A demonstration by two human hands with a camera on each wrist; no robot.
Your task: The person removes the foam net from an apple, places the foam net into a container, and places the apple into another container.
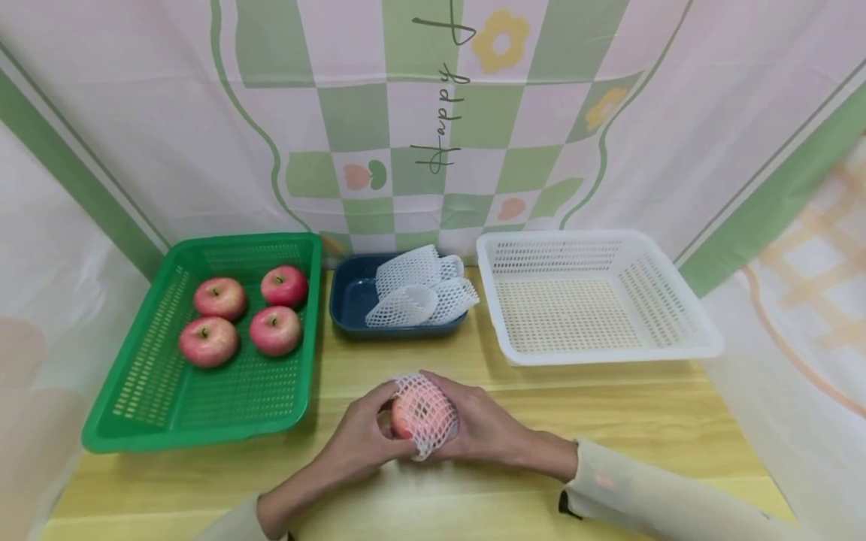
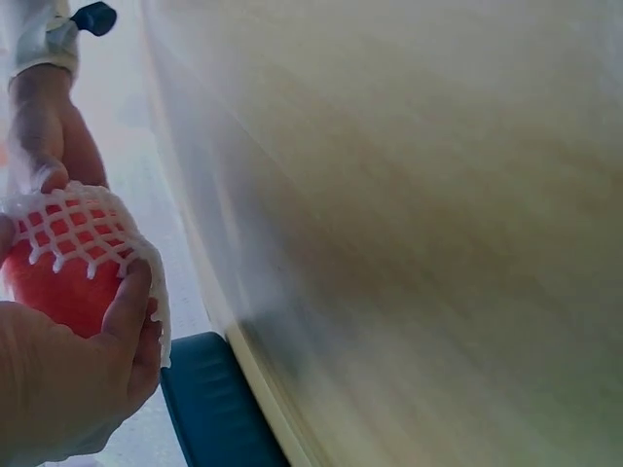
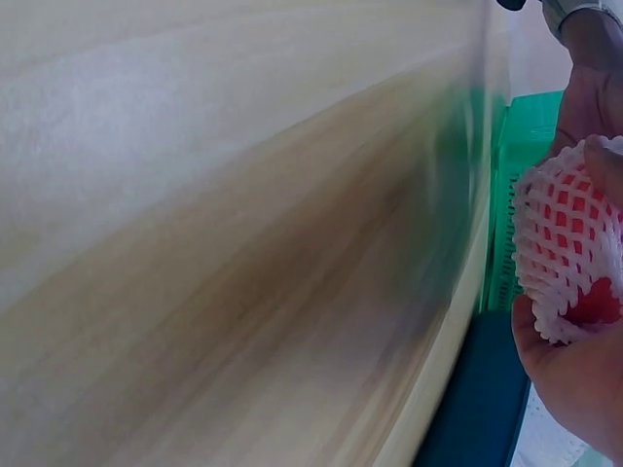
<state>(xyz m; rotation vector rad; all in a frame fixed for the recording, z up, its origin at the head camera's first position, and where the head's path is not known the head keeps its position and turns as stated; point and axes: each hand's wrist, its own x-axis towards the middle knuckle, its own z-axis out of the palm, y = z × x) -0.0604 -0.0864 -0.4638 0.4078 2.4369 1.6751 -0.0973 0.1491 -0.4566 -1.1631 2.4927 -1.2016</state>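
Observation:
Between both hands, in front of the blue tray, is an apple (image 1: pixel 402 418) with a white foam net sleeve (image 1: pixel 433 412) stretched over much of it. My left hand (image 1: pixel 361 432) grips it from the left, thumb at the near side and fingers at the far side. From the right, my right hand (image 1: pixel 483 424) holds the netted side. The left wrist view shows bare red apple skin (image 2: pixel 63 292) below the net's scalloped edge, with left fingers pressing at that edge. In the right wrist view the net (image 3: pixel 560 233) covers most of the fruit.
A green basket (image 1: pixel 196 443) at the left holds several apples (image 1: pixel 276 330). Behind the hands stands a dark blue tray (image 1: pixel 352 300) with several folded foam nets (image 1: pixel 409 274). A white basket (image 1: pixel 609 353) sits at the right. A patterned cloth (image 1: pixel 419 113) hangs behind the wooden table (image 1: pixel 609 413).

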